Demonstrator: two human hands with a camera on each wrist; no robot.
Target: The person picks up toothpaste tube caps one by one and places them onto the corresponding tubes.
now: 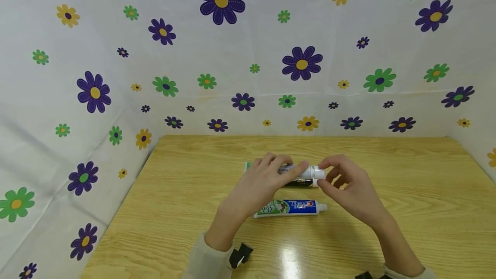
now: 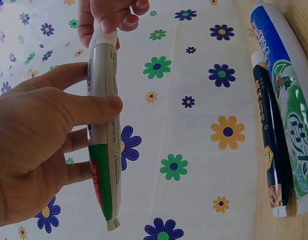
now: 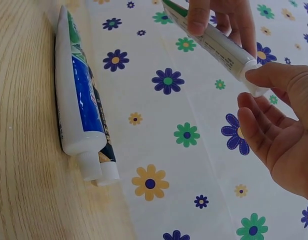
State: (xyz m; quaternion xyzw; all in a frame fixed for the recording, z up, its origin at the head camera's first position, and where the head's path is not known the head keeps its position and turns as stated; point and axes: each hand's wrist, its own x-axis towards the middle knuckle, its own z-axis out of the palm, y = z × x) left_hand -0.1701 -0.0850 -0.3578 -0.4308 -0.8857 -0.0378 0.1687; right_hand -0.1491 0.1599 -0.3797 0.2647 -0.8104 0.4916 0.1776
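My left hand (image 1: 258,186) grips a silver-white toothpaste tube (image 2: 103,75) with a green tail end, thumb across its front and fingers behind. The tube is raised above the table, its capped end pointing right in the head view. At that end my right hand (image 1: 354,195) pinches the white cap (image 3: 253,86) between thumb and fingers. A blue and green toothpaste tube (image 1: 302,207) lies on the table nearer to me. Behind it lies a black toothpaste tube (image 2: 272,145), partly covered by the held tube and left hand in the head view.
The wood-grain table (image 1: 186,175) meets a white flower-printed cloth (image 1: 267,42) at its back and sides. Black mounts (image 1: 241,255) sit near both wrists, by the light sleeves (image 1: 209,259).
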